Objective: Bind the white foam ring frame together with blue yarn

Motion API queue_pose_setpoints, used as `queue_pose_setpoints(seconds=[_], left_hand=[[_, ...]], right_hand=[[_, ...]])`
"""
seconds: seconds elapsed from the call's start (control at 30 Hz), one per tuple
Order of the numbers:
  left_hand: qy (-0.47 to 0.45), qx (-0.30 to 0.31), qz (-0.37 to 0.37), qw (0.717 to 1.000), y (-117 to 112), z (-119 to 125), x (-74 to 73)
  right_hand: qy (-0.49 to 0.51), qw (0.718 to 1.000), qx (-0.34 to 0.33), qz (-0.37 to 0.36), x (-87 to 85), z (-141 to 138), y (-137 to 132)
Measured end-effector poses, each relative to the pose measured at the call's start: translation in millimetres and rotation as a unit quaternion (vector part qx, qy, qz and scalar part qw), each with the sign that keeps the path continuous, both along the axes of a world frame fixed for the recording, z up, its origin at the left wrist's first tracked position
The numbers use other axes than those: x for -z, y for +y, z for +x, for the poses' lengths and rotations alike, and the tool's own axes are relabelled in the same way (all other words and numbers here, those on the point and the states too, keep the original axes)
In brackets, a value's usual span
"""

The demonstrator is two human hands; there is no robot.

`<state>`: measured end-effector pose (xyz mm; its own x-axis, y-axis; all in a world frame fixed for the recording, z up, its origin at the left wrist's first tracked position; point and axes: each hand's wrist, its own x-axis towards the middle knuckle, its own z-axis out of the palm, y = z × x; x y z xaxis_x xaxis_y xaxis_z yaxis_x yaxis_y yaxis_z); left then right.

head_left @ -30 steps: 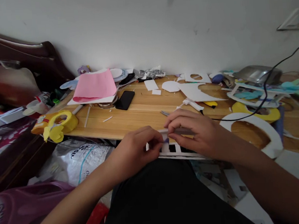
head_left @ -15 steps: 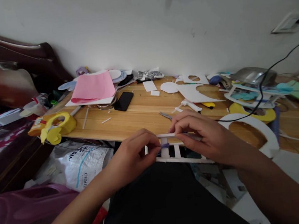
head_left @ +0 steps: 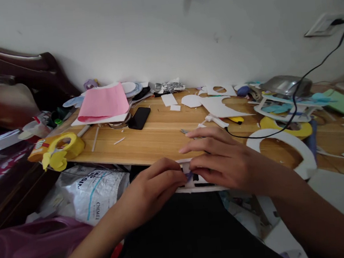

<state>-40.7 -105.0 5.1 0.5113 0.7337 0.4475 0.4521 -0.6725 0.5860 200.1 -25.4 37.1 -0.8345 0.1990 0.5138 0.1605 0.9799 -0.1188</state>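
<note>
Over my lap, just in front of the wooden table's [head_left: 149, 141] near edge, both hands work on a small white foam frame [head_left: 195, 188] with short upright bars. My left hand [head_left: 153, 189] is curled, its fingertips pinching a small purple piece [head_left: 189, 176] against one bar. My right hand [head_left: 223, 164] covers the frame from the right, thumb and fingers closed on it, the index finger stretched out to the left above. Most of the frame is hidden under my fingers.
A black phone [head_left: 139, 117], pink paper [head_left: 103, 103], scissors [head_left: 186, 131] and white foam cut-outs [head_left: 218, 107] lie on the table. A yellow foam ring [head_left: 61, 148] sits at its left corner, a large white ring [head_left: 285, 147] at the right, crossed by a black cable [head_left: 293, 106]. Bags fill the floor at left.
Both hands have dropped lower and closer together over the frame. My right fingers have closed down over its top, hiding most of it, and the view has tilted slightly.
</note>
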Motion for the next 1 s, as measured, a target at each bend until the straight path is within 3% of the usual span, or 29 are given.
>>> queue_pose_setpoints(seconds=[0.17,0.43,0.87,1.0], left_hand=[[0.024,-0.010,0.014,1.000,-4.1,-0.9,-0.1],[0.026,-0.023,0.021,0.999,-7.9,-1.3,4.0],[-0.001,-0.001,-0.006,1.000,-8.4,-3.3,6.9],[-0.043,-0.024,-0.029,0.998,-5.4,1.0,8.1]], right_hand=[[-0.032,0.999,-0.025,-0.011,-5.7,-8.2,1.7],[-0.024,0.999,-0.017,-0.015,-0.1,-9.1,-2.0],[0.045,0.989,-0.028,-0.140,9.1,-5.7,-5.7],[0.042,0.985,-0.022,-0.166,9.8,-5.1,-3.5]])
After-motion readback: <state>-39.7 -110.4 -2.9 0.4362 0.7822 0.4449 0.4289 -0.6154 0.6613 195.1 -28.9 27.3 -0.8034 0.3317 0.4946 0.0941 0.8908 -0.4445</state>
